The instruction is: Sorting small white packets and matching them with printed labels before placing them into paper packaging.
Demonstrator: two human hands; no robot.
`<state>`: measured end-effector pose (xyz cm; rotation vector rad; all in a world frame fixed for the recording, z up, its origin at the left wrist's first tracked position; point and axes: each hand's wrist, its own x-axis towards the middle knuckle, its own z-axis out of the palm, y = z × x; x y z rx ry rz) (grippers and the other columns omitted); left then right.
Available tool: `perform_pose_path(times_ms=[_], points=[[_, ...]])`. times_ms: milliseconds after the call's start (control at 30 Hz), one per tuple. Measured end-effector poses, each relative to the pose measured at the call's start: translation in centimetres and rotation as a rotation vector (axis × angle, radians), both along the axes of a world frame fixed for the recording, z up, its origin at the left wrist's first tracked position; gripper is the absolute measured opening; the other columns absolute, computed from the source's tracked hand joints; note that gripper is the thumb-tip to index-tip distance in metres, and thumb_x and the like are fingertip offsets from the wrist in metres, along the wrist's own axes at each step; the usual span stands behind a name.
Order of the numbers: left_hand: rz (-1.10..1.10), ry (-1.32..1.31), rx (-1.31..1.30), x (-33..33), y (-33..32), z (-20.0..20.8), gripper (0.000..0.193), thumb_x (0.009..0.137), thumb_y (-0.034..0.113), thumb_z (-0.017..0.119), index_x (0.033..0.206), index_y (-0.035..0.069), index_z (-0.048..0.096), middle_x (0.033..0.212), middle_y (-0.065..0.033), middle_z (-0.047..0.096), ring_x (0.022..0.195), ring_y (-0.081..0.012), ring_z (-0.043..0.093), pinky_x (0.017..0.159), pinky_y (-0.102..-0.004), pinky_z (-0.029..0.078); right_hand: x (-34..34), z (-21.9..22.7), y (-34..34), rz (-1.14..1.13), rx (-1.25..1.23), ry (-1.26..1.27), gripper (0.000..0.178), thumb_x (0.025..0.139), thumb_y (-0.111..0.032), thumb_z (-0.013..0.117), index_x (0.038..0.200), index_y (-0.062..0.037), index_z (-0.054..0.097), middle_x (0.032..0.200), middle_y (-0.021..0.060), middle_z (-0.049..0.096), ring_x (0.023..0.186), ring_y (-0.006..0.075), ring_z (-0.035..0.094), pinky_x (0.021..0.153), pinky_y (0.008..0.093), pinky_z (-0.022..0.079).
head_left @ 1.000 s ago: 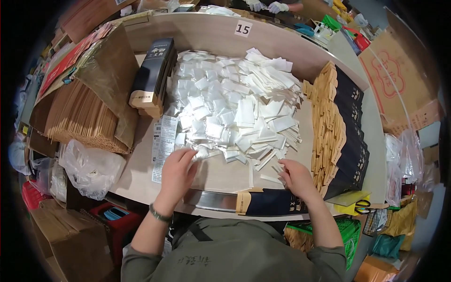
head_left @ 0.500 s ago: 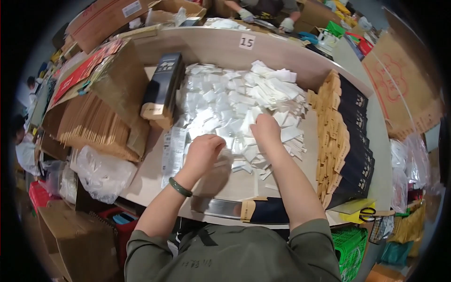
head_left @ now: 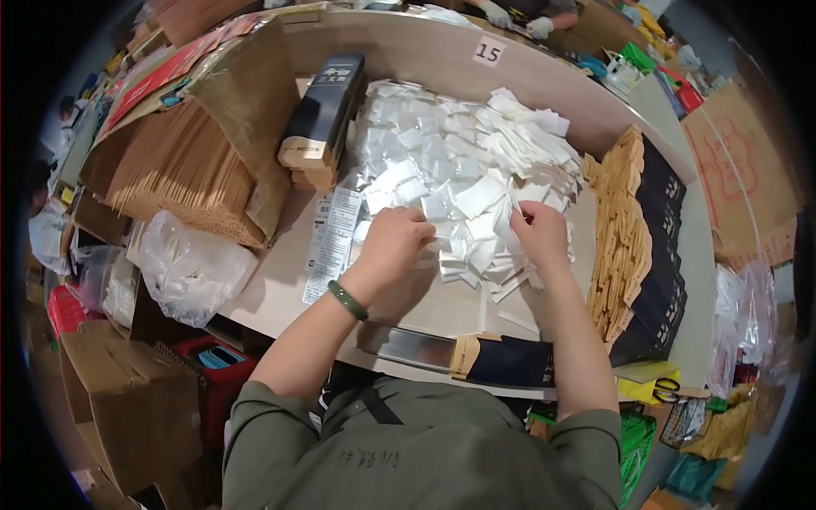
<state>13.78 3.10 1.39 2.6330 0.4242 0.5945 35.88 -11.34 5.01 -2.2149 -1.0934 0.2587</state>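
A broad heap of small flat white packets (head_left: pixel 527 140) covers the middle of the bench, with clear, shiny sachets (head_left: pixel 395 136) on its left side. My left hand (head_left: pixel 393 246), a green bangle on its wrist, is at the near left edge of the heap. Its fingers are curled together, and what they hold, if anything, is too small to make out. On the right of the heap, my right hand (head_left: pixel 544 236) pinches the edge of a white packet between thumb and fingers. Loose packets (head_left: pixel 489 242) lie between the two hands.
Left stand a carton of upright brown sheets (head_left: pixel 183 161), a plastic bag (head_left: pixel 191 268) and dark blue boxes (head_left: pixel 327 106). A printed strip (head_left: pixel 333 242) lies beside the heap. Stacked blue-and-tan pouches (head_left: pixel 637 246) line the right; one pouch (head_left: pixel 506 361) lies at the front edge beside a metal plate (head_left: pixel 408 348).
The view has shifted, so the bench sits differently in the picture. My right hand has moved nearer along the heap's right side and holds a packet edge. My left hand remains curled at the left edge.
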Motion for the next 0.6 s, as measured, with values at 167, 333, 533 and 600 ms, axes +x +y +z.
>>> perform_pose_path(times_ms=[167, 333, 533, 600], points=[[0.065, -0.015, -0.131, -3.5, -4.2, 2.9, 0.002, 0.080, 0.008, 0.062, 0.080, 0.007, 0.060, 0.078, -0.0118, 0.057, 0.080, -0.0328, 0.059, 0.069, -0.0443, 0.047, -1.4, 1.1, -7.5, 0.108, 0.093, -0.012, 0.015, 0.084, -0.011, 0.066, 0.093, 0.0004, 0.070, 0.078, 0.0089, 0.067, 0.068, 0.0148, 0.062, 0.061, 0.0281, 0.047], [-0.062, 0.146, -0.233, -9.8, -10.5, -0.3, 0.020, 0.077, 0.018, 0.074, 0.084, 0.007, 0.058, 0.078, -0.0095, 0.056, 0.074, -0.0325, 0.058, 0.065, -0.0419, 0.046, -4.7, 2.4, -10.9, 0.233, 0.080, 0.021, 0.013, 0.080, -0.004, 0.067, 0.093, -0.0018, 0.070, 0.081, 0.0089, 0.065, 0.070, 0.0184, 0.063, 0.062, 0.0285, 0.049], [0.229, -0.054, -0.186, -11.0, -10.8, 2.2, 0.028, 0.077, 0.014, 0.074, 0.103, 0.008, 0.064, 0.092, -0.0115, 0.061, 0.080, -0.0324, 0.060, 0.073, -0.0416, 0.049, -11.4, 4.2, -8.1, 0.788, 0.169, -0.444, 0.019, 0.070, -0.004, 0.069, 0.089, -0.0023, 0.065, 0.080, 0.0088, 0.061, 0.069, 0.0237, 0.062, 0.060, 0.0326, 0.049], [0.340, -0.190, -0.169, -13.0, -6.8, 3.4, 0.035, 0.076, 0.011, 0.075, 0.109, 0.007, 0.064, 0.103, -0.0122, 0.064, 0.085, -0.0298, 0.061, 0.079, -0.0393, 0.050, -13.6, 3.3, -7.4, 0.879, 0.106, -0.475, 0.018, 0.070, -0.006, 0.067, 0.087, -0.0019, 0.063, 0.078, 0.0081, 0.059, 0.070, 0.0226, 0.061, 0.060, 0.0324, 0.048]])
